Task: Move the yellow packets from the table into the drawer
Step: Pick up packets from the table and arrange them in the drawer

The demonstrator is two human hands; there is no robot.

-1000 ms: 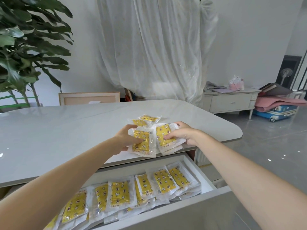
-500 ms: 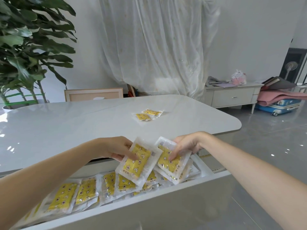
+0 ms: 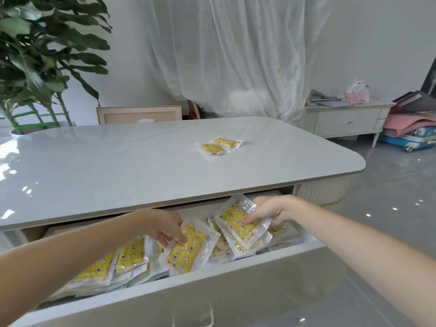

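**Over the drawer (image 3: 236, 277): a packet in each hand**

Along the 6 o'clock edge of the counter (image 3: 118, 166), the drawer is standing pulled out toward the person, and both hands are reaching into it. The left hand (image 3: 165, 226) is pinching the upper corner of the first yellow packet (image 3: 186, 253), with its fingers curled over the clear wrapper. That packet is leaning steeply, its lower edge sitting down among the stacked packets (image 3: 127, 256) that are filling the drawer toward 8 o'clock. The right hand (image 3: 266, 212), at 3 o'clock from the left one, is gripping the second yellow packet (image 3: 238, 225), with its fingertips pressing across the printed face. This packet is tilting too: its top corner is rising toward the underside of the counter, and its lower edge is meeting more packets beneath it. I cannot tell whether the hand is holding one packet or several layered together.

A pair of yellow packets (image 3: 220, 145) is lying on the counter at 1 o'clock from the hands, touching each other and well apart from both hands.

A plant (image 3: 35, 55) is standing at 10 o'clock, a curtain (image 3: 236, 55) is hanging at 12 o'clock, and a sideboard (image 3: 344, 119) is sitting at 2 o'clock.
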